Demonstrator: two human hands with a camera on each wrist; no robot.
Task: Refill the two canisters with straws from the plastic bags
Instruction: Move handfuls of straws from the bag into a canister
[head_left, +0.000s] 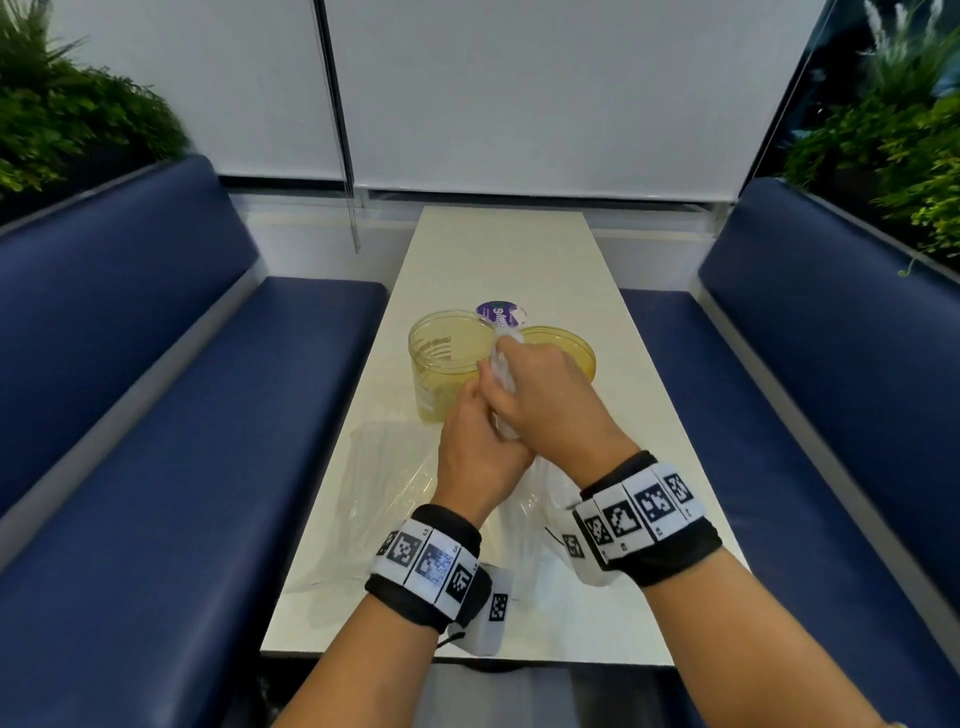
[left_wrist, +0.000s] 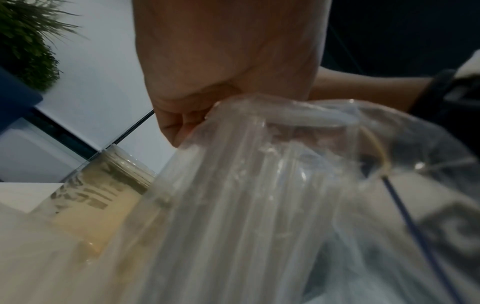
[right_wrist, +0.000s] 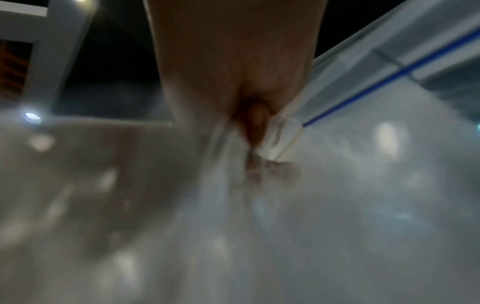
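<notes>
In the head view both hands meet at the centre of the frame above a long white table (head_left: 498, 249). The right hand (head_left: 550, 400) has its fingers curled round a bundle of clear straws (head_left: 503, 382), whose far end tilts toward the left canister (head_left: 448, 358). The left hand (head_left: 480, 462) sits just below, fingers wrapped round the bundle's near end. A second canister (head_left: 571, 345) stands just right of the first, mostly behind the right hand, and a purple lid (head_left: 501, 313) lies just behind the pair. Two clear plastic bags lie in the lower half — one at lower left (head_left: 384, 499), one under the wrists (head_left: 550, 514).

The left wrist view shows the straws (left_wrist: 249, 205) inside clear plastic filling the lower right, the thumb curled over the top; the yellowish canister (left_wrist: 103, 201) sits at lower left.

The right wrist view is blurred — curled fingers (right_wrist: 257, 119) at centre pinch plastic, and a zip-strip bag (right_wrist: 389, 67) crosses the upper right.
</notes>
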